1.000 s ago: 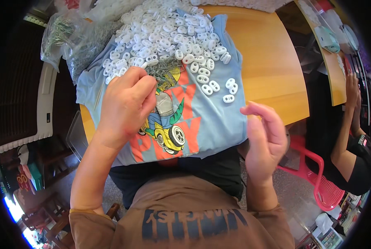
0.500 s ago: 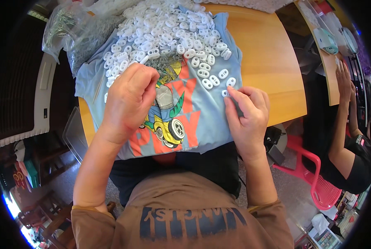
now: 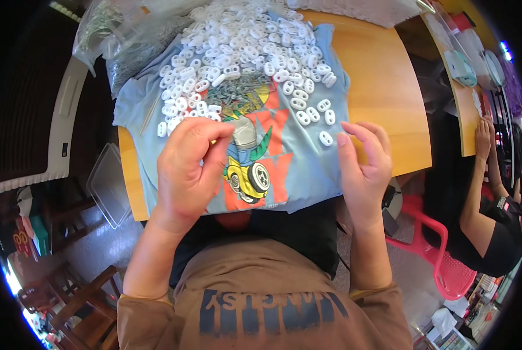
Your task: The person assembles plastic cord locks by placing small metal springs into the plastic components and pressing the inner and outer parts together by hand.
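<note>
A heap of white oval plastic pieces with two holes each (image 3: 237, 44) covers the far part of a light blue printed T-shirt (image 3: 307, 181) spread on the table. Small grey metal parts, apparently springs (image 3: 237, 93), lie in a pile just in front of the heap. My left hand (image 3: 194, 166) hovers over the shirt's left side with thumb and forefinger pinched; whatever is between them is too small to make out. Over the right edge of the shirt, my right hand (image 3: 367, 160) has thumb and forefinger apart, holding nothing. A single white two-hole piece (image 3: 326, 138) lies just left of its fingertips.
A clear plastic bag (image 3: 100, 32) stands at the far left beside more grey metal parts (image 3: 144, 49). Thin sticks (image 3: 151, 111) lie on the shirt's left. The wooden table (image 3: 383, 87) extends right. A pink chair (image 3: 430, 239) and a co-worker's arm (image 3: 477, 192) are farther right.
My right hand has let go of a white two-hole piece and drawn away to the right. My left hand has turned, and its pinched fingertips now point toward the shirt's middle.
</note>
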`<control>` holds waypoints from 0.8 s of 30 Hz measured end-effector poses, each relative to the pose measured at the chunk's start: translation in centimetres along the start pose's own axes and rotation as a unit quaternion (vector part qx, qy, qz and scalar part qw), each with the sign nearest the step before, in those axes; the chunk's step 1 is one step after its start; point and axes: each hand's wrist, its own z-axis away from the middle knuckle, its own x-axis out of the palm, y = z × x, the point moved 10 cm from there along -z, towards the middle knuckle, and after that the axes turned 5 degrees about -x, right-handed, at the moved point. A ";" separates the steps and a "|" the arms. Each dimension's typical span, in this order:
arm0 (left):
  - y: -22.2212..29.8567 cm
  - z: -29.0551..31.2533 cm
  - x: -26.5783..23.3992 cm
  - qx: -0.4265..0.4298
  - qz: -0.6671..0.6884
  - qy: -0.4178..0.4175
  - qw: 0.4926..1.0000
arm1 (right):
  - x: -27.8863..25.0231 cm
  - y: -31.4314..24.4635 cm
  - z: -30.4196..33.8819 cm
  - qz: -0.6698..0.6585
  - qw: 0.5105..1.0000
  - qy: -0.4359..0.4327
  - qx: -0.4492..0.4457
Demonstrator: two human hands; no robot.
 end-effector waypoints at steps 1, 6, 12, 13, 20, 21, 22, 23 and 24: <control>-0.5 0.3 -0.1 -0.031 0.053 0.001 0.998 | -0.2 -0.6 0.1 0.000 1.000 0.011 -0.009; 1.4 2.4 -0.6 -0.066 0.225 -0.032 0.972 | 2.7 -5.4 1.4 -0.225 0.968 -0.092 0.062; 2.3 3.4 -1.8 -0.032 0.256 -0.024 0.966 | 7.6 -8.2 3.2 -0.424 0.870 -0.216 0.128; 2.1 3.6 -1.8 -0.032 0.259 -0.024 0.965 | 7.7 -8.3 3.2 -0.420 0.872 -0.218 0.123; 0.4 4.9 -2.3 -0.101 0.330 -0.003 0.939 | 8.0 -10.3 2.6 -0.355 0.904 -0.233 0.045; 0.3 5.0 -2.5 -0.101 0.331 -0.002 0.938 | 8.2 -10.4 2.7 -0.354 0.904 -0.234 0.045; 0.5 5.1 -2.8 -0.078 0.297 -0.005 0.952 | 8.2 -10.6 2.8 -0.353 0.907 -0.229 0.030; 0.9 5.2 -3.0 -0.056 0.262 -0.007 0.963 | 8.2 -10.8 2.8 -0.352 0.908 -0.225 0.015; 0.7 5.3 -3.3 -0.058 0.262 -0.003 0.963 | 8.3 -10.9 2.9 -0.353 0.907 -0.229 0.014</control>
